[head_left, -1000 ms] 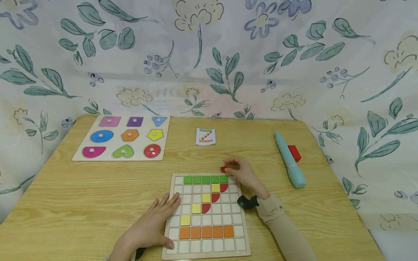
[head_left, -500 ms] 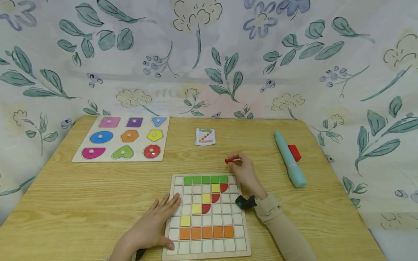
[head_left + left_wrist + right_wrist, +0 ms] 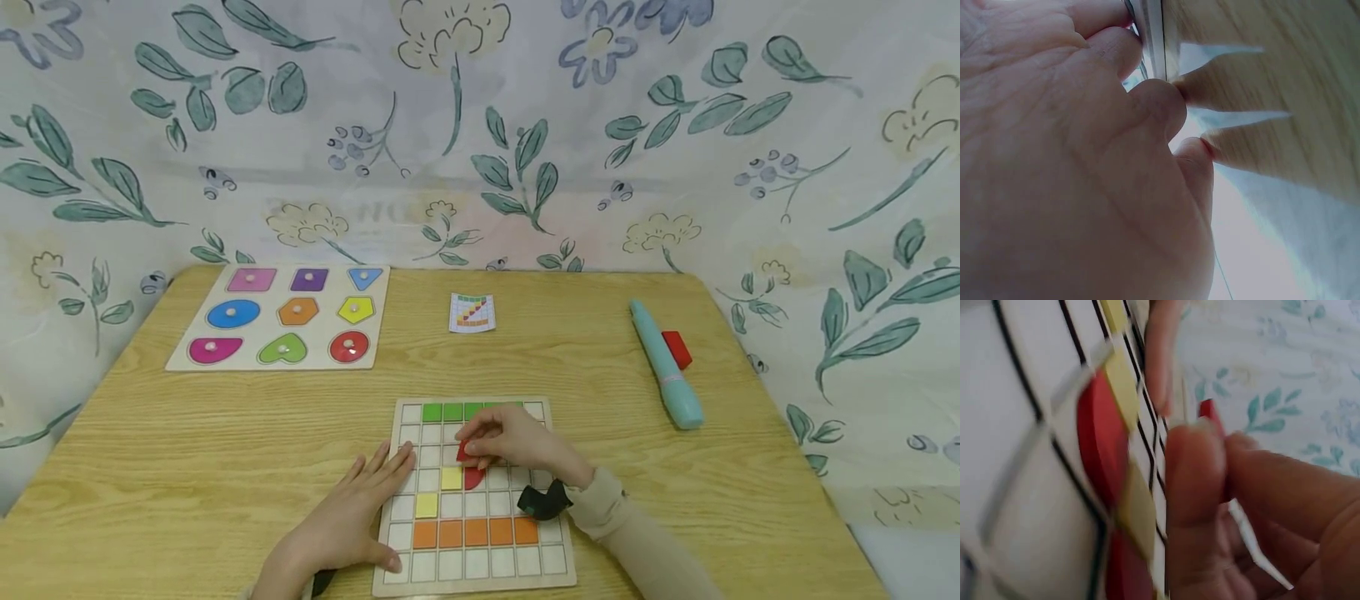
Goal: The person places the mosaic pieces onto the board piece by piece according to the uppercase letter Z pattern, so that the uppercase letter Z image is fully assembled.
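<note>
My right hand (image 3: pixel 517 437) pinches a small red quarter-circle tile (image 3: pixel 462 452) between thumb and finger, over the upper middle of the wooden grid board (image 3: pixel 480 590). In the right wrist view the held tile (image 3: pixel 1209 411) shows edge-on between the fingertips. On the board lie green tiles (image 3: pixel 453 412) along the top, yellow squares (image 3: pixel 426 505) on a diagonal and a row of orange squares (image 3: pixel 476 532). A red quarter-circle (image 3: pixel 473 478) sits beside a yellow square; others are hidden under the hand. My left hand (image 3: pixel 341 521) rests with fingers spread on the board's left edge.
A knobbed shape puzzle (image 3: pixel 253 357) lies at the back left of the table (image 3: pixel 187 467). A small pattern card (image 3: pixel 472 313) is behind the grid board. To the right are a teal stick-shaped object (image 3: pixel 667 367) and a red block (image 3: pixel 677 349).
My right hand has carried the red tile from behind the board's top right, after a small move back, forward and left over the grid. The left hand has stayed still.
</note>
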